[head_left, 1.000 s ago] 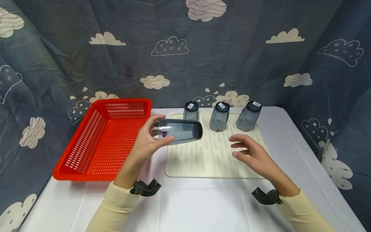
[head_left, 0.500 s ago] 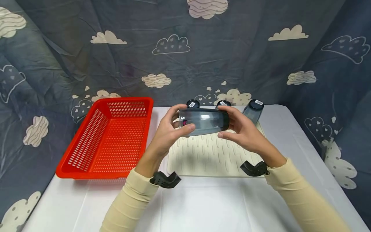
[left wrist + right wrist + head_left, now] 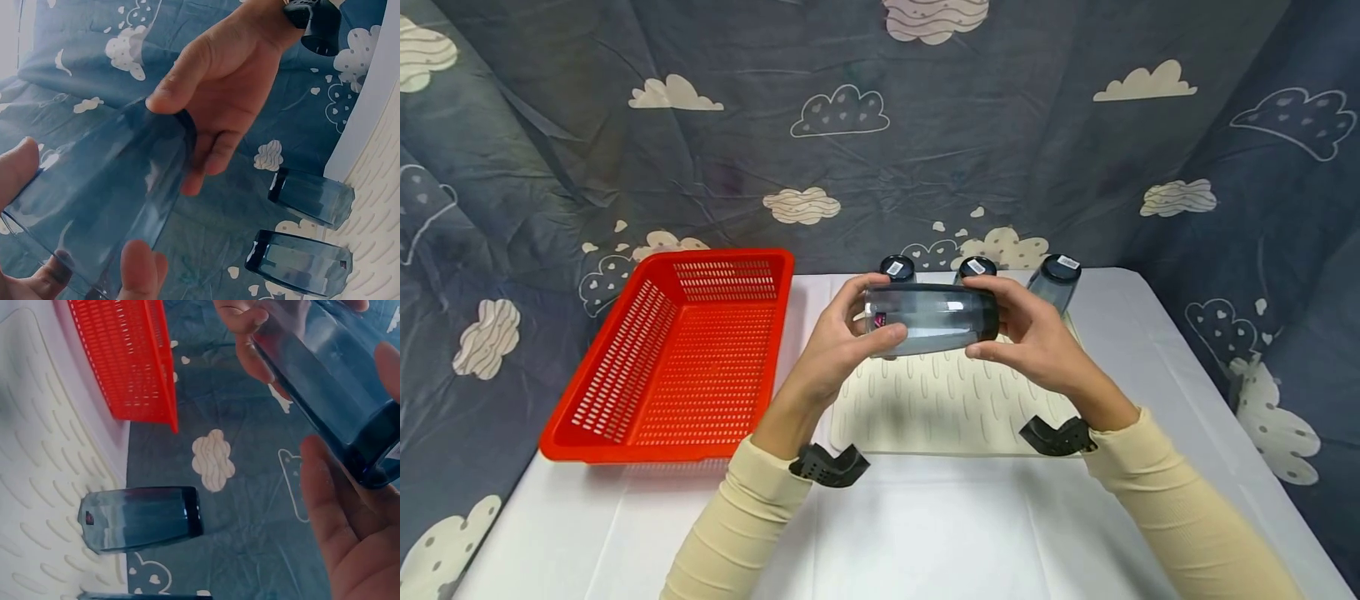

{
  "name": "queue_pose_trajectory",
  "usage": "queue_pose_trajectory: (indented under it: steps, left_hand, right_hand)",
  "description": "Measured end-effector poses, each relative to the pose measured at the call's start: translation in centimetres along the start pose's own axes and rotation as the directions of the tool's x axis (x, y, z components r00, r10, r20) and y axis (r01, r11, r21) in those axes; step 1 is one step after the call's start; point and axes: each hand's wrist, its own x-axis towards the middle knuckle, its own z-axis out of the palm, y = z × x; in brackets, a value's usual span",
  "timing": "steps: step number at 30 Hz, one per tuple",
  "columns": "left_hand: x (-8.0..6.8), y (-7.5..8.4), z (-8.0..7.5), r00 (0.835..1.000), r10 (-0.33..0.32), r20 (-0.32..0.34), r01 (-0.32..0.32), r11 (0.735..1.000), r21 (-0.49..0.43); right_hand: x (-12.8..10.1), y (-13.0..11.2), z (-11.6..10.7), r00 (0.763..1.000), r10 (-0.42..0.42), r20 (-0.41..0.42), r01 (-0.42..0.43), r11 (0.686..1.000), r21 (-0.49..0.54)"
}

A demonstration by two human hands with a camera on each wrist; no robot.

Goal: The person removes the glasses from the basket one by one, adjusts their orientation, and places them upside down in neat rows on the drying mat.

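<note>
A tinted blue-grey drinking glass (image 3: 931,320) lies sideways in the air between my two hands, over the cream ridged mat (image 3: 955,408). My left hand (image 3: 831,350) grips its rim end, thumb in front and fingers behind. On the right, my right hand (image 3: 1037,337) holds the thick dark base between thumb and fingers. A small pink label shows near the rim. In the left wrist view the glass (image 3: 106,187) spans from the left fingers to the right thumb. The right wrist view shows its dark base (image 3: 369,456) close to the right fingers.
Three similar glasses stand upside down along the mat's back: a left glass (image 3: 897,268), a middle glass (image 3: 976,267) and a right glass (image 3: 1057,279), partly hidden behind the hands. A red perforated basket (image 3: 602,450) sits at the left on the white table (image 3: 925,533).
My left hand has carried the glass right and slightly up. My right hand has come in from the right and taken hold of its base. Little differs over the last half second.
</note>
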Motion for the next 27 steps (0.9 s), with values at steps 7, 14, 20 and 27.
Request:
queue_pose_trajectory:
  steps: [7, 14, 20, 27]
  left_hand:
    - [0.0, -0.4, -0.2, 1.000, 0.002, 0.010, -0.002, 1.000, -0.020]
    - [-0.1, -1.1, -0.5, 0.995, -0.040, 0.092, 0.041, 0.999, -0.002]
    - [-1.7, -1.5, -1.3, 0.975, -0.155, 0.162, 0.132, 0.981, 0.144]
    - [-2.6, -2.2, -1.9, 0.978, -0.163, 0.131, 0.132, 0.967, 0.218]
  right_hand:
    - [0.1, 0.0, -0.1, 1.000, 0.007, -0.014, -0.008, 0.999, -0.051]
    - [-0.1, -0.9, -0.5, 0.999, 0.021, -0.040, -0.027, 0.990, -0.138]
    - [-0.7, -1.2, -1.7, 0.996, 0.036, -0.084, -0.053, 0.974, -0.220]
    - [-2.0, -1.0, -3.7, 0.991, 0.078, -0.105, -0.109, 0.936, -0.335]
